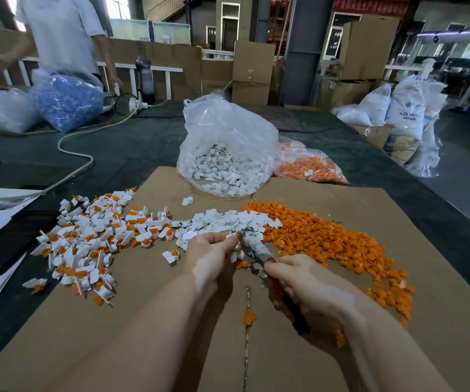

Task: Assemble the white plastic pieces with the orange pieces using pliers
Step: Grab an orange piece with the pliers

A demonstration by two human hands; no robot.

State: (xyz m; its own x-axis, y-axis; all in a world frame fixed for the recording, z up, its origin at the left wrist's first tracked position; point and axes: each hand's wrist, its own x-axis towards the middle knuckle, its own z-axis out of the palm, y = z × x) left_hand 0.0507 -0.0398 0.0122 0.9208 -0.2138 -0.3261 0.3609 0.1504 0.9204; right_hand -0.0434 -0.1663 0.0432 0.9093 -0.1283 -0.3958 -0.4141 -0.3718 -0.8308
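My right hand (pixel 304 284) grips the handles of the pliers (pixel 255 246), whose metal jaws point up and left at the white pile. My left hand (pixel 211 256) pinches a small white plastic piece (pixel 231 236) right at the jaws. Loose white pieces (pixel 222 222) lie in a band just beyond my hands. A wide heap of orange pieces (pixel 327 236) spreads to the right. To the left lies a heap of white pieces with orange ones fitted in them (pixel 92 236). Everything rests on a sheet of brown cardboard (pixel 143 335).
A clear bag of white pieces (pixel 228 154) stands behind the cardboard, a bag of orange pieces (pixel 310 165) beside it. A cable (pixel 75 154) crosses the dark table at left. A person in a white shirt (pixel 64 32) stands far left by a bag of blue parts (pixel 67 103).
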